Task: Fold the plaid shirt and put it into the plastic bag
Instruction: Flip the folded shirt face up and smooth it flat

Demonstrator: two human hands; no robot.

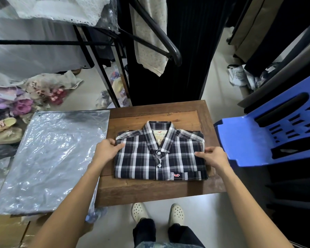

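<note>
Gripping check, from where I'm watching:
left hand (pixel 109 147): pinching shirt's left edge
right hand (pixel 211 155): pinching right edge
plaid shirt (pixel 159 153): folded, on wooden table (pixel 150 190)
plastic bag (pixel 48 158): flat, left; I'd lift level, slide collar-first

The plaid shirt (pixel 159 154) hides its folded-under sleeves and tail; fingertips of the left hand (pixel 106 149) and right hand (pixel 214 157) vanish beneath its edges; the plastic bag (pixel 48 158) covers whatever supports it; label small print unreadable.
</note>
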